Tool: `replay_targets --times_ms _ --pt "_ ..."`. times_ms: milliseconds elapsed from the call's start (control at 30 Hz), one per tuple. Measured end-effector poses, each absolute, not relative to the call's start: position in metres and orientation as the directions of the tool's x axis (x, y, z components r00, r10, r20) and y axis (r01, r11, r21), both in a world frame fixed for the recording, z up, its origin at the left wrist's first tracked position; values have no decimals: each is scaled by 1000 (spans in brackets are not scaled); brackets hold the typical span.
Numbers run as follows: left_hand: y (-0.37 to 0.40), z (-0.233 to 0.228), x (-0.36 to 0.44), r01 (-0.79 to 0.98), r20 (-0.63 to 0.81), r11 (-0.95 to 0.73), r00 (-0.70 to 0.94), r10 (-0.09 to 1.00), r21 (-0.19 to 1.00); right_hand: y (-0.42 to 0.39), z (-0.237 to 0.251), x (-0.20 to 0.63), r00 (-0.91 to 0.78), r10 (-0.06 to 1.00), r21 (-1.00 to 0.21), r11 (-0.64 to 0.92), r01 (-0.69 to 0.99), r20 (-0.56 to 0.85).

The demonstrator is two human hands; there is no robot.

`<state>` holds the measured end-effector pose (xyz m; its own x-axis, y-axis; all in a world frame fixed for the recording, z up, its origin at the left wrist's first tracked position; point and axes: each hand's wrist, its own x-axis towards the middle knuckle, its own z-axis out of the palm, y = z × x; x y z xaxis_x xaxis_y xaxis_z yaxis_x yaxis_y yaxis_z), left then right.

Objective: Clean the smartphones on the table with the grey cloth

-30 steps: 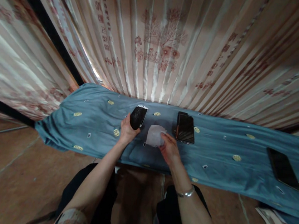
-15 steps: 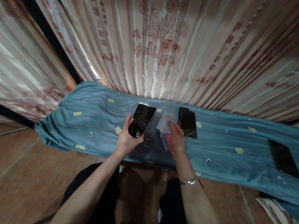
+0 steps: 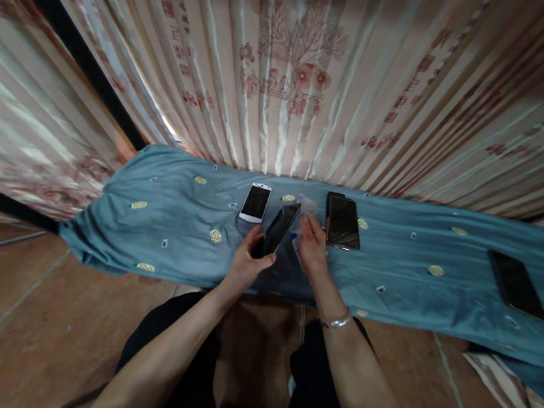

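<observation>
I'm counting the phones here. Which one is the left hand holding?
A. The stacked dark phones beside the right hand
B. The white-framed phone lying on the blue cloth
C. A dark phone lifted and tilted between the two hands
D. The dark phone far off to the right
C: the left hand grips a dark phone raised at a tilt, while the white-framed phone lies apart on the blue cloth.

White phone [image 3: 255,202], stacked phones [image 3: 343,221], far phone [image 3: 516,293] on blue cloth [image 3: 162,218].
</observation>
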<state>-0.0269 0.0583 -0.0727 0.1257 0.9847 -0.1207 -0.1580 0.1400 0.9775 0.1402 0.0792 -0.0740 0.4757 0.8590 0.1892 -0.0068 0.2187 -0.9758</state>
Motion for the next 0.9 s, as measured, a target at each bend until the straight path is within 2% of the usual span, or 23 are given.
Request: replay_targets --times_ms 167,433,533,733,900 --pt "57 -77 -21 -118 -47 64 140 989 991 65 -61 126 455 841 -956 253 148 293" --pt "75 -77 -34 -1 4 -4 29 1000 1000 34 -61 96 192 921 -929 295 225 339" --pt "74 -77 -35 -10 23 -23 37 999 1000 35 -62 99 219 914 -926 288 246 342" --pt "62 -72 -29 -73 -6 19 178 984 997 54 -60 126 385 844 -923 298 243 374" --pt "58 -71 -30 -85 -55 75 213 975 994 63 -53 141 447 831 -942 316 112 331"
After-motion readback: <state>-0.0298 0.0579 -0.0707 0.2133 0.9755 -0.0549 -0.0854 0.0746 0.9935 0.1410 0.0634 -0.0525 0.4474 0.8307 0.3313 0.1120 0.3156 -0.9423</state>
